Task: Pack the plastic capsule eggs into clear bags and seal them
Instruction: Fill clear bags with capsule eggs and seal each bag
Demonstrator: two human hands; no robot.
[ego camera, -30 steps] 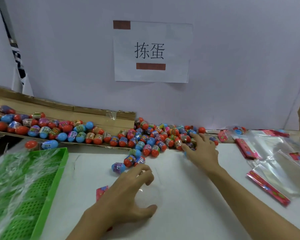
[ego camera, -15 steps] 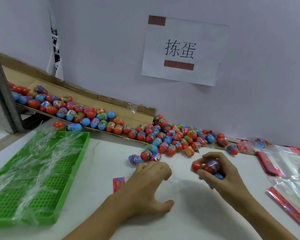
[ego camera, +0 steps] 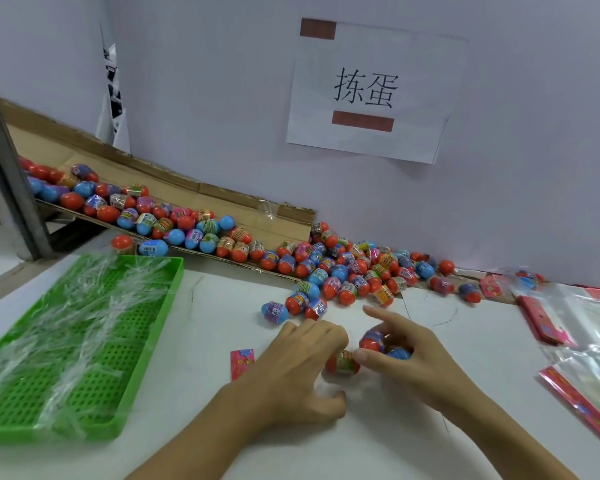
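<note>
Several capsule eggs (ego camera: 383,342) gripped in the right hand (ego camera: 413,358), clear bag (ego camera: 326,382) pinched by the left hand (ego camera: 298,368), hands touching, egg pile (ego camera: 343,268) behind

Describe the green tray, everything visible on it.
The green tray is a shallow rectangular plastic one with a raised rim and a perforated grid floor. It lies flat on the white table at the left, near corner cut off by the frame. Crinkled clear film strips are scattered across it. Neither hand touches it.
</note>
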